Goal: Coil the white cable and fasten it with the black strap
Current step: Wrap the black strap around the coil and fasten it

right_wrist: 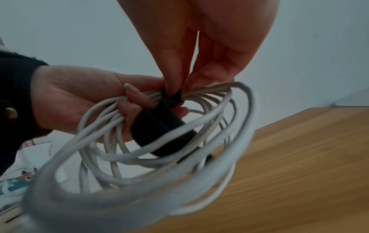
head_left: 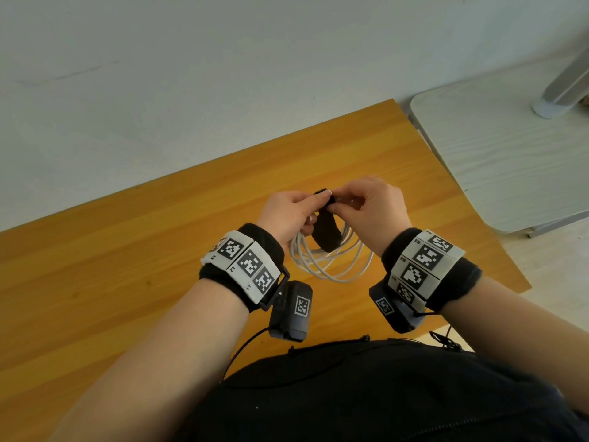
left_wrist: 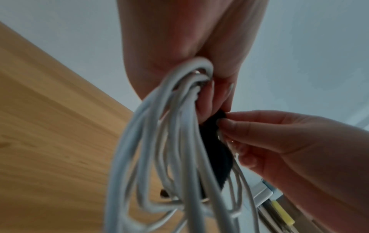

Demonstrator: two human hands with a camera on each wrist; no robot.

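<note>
Above the table, left fingers grip the coiled cable; right fingers pinch the strap.

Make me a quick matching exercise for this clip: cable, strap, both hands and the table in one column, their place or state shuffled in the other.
Things:
1. white cable
2. black strap
3. left hand
4. right hand
5. wooden table

States:
A. pinches the strap's top end
B. hangs in loops above the table
C. below both hands
D. grips the gathered loops
E. looped loosely beside the coil

Pairs: 1-B, 2-E, 3-D, 4-A, 5-C
</note>
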